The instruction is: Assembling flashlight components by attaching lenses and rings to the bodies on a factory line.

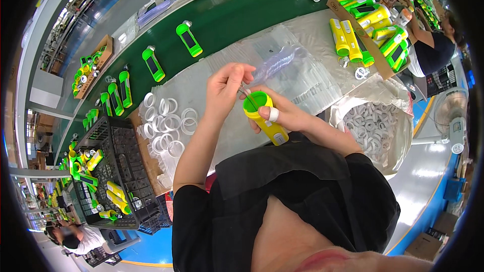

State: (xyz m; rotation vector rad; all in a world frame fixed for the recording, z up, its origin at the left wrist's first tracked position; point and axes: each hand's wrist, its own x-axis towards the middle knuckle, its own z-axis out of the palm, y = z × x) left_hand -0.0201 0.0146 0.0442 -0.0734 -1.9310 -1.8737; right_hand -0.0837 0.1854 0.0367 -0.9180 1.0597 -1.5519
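Note:
In front of my chest, my right hand (282, 112) is wrapped round a yellow flashlight body (275, 132). The body is tilted, and its green-lined open end faces up toward my left hand. White tape circles my right thumb. Just above that opening, the fingers of my left hand (227, 88) are closed on a small silvery part (245, 91). Its exact kind is too small to make out, and the fingers hide some of it. Beyond the hands lies a stack of clear plastic discs (277, 64) on the sheet-covered bench (312, 83).
White rings (171, 122) lie left of my forearm. A bag (403, 143) of small white rings stands right. Flashlights fill a box (375, 53) and a black crate (138, 171). More lie on the green conveyor (169, 35). A co-worker (436, 45) sits at far right.

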